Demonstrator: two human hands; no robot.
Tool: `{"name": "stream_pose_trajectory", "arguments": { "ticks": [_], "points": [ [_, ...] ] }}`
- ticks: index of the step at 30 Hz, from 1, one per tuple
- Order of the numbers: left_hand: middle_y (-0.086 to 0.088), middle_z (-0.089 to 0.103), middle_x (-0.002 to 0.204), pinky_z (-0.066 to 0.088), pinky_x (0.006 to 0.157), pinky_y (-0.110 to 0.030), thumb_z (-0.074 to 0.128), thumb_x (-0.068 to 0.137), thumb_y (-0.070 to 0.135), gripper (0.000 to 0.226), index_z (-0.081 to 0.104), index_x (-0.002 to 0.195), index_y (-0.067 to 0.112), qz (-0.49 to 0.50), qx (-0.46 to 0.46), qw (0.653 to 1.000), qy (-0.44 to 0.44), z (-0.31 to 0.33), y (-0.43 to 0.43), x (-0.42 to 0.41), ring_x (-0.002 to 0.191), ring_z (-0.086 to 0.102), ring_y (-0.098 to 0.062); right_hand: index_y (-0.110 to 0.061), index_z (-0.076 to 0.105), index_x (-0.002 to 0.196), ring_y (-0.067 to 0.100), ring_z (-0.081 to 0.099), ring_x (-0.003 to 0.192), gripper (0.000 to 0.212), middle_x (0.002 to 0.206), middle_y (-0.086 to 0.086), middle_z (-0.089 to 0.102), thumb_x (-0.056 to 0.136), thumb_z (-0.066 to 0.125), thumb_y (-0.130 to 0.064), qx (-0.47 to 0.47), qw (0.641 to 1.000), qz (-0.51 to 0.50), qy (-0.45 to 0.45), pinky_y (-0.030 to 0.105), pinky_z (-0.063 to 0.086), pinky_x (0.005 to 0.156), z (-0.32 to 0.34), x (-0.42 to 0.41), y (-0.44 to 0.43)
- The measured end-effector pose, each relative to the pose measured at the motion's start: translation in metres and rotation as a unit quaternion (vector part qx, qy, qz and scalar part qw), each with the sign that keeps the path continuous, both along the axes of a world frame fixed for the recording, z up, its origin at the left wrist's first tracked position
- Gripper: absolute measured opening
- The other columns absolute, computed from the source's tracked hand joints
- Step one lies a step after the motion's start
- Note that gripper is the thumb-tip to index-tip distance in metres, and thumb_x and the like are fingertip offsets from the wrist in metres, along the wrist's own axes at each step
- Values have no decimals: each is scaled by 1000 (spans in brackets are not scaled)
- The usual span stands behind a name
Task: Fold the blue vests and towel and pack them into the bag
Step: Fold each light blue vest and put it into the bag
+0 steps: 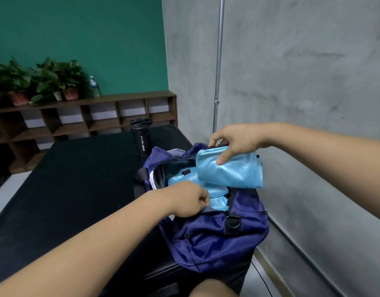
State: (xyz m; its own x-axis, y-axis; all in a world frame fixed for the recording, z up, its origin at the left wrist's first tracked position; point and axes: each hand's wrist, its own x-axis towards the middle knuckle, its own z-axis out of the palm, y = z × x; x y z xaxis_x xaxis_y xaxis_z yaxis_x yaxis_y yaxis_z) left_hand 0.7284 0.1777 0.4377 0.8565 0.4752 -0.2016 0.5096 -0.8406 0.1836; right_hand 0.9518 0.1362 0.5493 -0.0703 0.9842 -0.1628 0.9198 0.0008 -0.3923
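The folded vest (234, 172), light blue and shiny, hangs just above the far side of the open bag (217, 239), its lower edge at the opening. Your right hand (234, 142) grips its top edge, with the thumb pressed on the front and the fingers curled over the back. A second vest (180, 180) of the same blue already lies inside the bag. Your left hand (184, 200) is curled at the near rim of the opening and pinches the bag's edge. A pale cloth (175, 151) shows at the bag's far end.

The dark blue bag lies on the black surface (77, 179), near its right edge beside the grey wall. A black sport bottle (142, 138) stands upright just behind the bag. Further back, a wooden shelf (88, 121) carries potted plants (45, 78) and a clear water bottle (94, 86). A metal pole (219, 61) runs up the wall.
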Motion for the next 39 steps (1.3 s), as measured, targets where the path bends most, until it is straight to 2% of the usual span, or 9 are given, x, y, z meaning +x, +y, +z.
{"name": "stream_pose_trajectory", "arguments": {
  "ticks": [6,12,17,22,26,30,32,35,39],
  "points": [
    [0,68,101,35,96,-40,41,104,32,21,59,93,27,-34,127,991,-27,7,-17,-25,107,55,-24,-30,75,112,12,73,95,41,99,-13,78,78,95,-39,-70,996,40,-34,32,59,93,-7,-26,19],
    [5,64,91,35,93,-38,41,96,37,20,58,89,26,-53,160,983,-71,19,-38,-48,101,53,-19,-25,74,115,7,65,82,44,87,-18,74,79,93,-41,-146,982,84,-84,24,53,79,-18,-65,42],
    [5,61,89,37,91,-33,38,88,38,20,54,84,28,-58,131,985,-98,32,-51,-56,89,54,-19,-20,74,107,28,74,103,18,108,10,78,93,82,-11,-314,942,113,27,52,56,105,-42,-76,60],
    [10,54,86,38,82,-31,45,92,32,10,50,84,28,-63,127,981,-131,42,-55,-61,85,53,-16,-8,62,127,28,75,95,25,108,14,76,102,66,-5,-397,896,133,146,42,62,88,-36,-64,66],
    [4,65,96,46,87,-38,42,100,34,18,59,96,30,-44,129,988,-70,39,-58,-56,89,59,-24,-1,57,141,32,73,108,41,125,23,71,101,66,-1,-409,894,133,122,47,57,102,-55,-68,62],
    [-8,66,107,49,76,-43,38,109,33,21,54,122,26,4,141,990,-25,27,-50,-43,84,53,-32,-12,73,116,35,68,112,40,130,34,66,83,72,10,-362,926,74,80,61,49,111,-77,-79,56],
    [-7,64,114,51,78,-44,44,107,33,22,50,128,28,12,144,989,-28,25,-42,-38,92,59,-34,-13,72,114,22,72,99,44,118,23,75,72,78,-4,-279,958,60,34,52,54,105,-71,-81,46],
    [-6,62,115,47,78,-39,54,102,39,31,51,132,35,27,120,992,-34,24,-34,-28,105,62,-33,-24,70,118,2,67,86,33,97,-5,81,87,77,-26,-135,987,57,-60,26,50,84,-53,-70,25],
    [1,60,108,45,79,-38,62,97,53,32,57,124,37,49,94,993,-42,21,-25,-17,108,62,-27,-26,66,119,13,67,93,25,104,-10,73,97,72,-37,5,993,33,-114,32,54,86,-44,-32,-3]
  ]
}}
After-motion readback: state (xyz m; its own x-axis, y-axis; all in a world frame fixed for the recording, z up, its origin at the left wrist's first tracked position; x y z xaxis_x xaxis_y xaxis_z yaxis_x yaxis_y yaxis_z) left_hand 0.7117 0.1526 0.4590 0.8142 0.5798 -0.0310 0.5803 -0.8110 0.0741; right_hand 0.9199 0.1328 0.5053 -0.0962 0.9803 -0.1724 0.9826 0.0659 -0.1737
